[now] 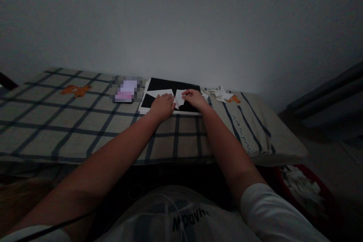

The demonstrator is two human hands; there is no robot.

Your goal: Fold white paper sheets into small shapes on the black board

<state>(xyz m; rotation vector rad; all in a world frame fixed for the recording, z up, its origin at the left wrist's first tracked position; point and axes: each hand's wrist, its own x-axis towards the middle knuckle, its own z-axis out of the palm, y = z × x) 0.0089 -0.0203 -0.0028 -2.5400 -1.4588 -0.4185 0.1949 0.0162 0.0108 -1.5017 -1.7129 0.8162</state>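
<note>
A sheet of white paper [160, 92] lies on a flat black-covered pad or folder [167, 82] with white edges below it. My left hand [163, 106] rests flat on the paper, fingers stretched out. To its right, my right hand [195, 99] pinches the raised, bent part of the white paper [179, 97] between thumb and fingers. Whether the two white parts are one sheet or two pieces, I cannot tell. Just right of the pad sits a small heap of folded or crumpled white paper pieces [221, 93].
A phone [126, 90] with a lit, blurred screen stands left of the pad. A checked cloth [107, 128] with orange bear patterns covers the table. The wall [181, 26] rises behind. On the floor at lower right, a red container [326, 181] holds white paper scraps.
</note>
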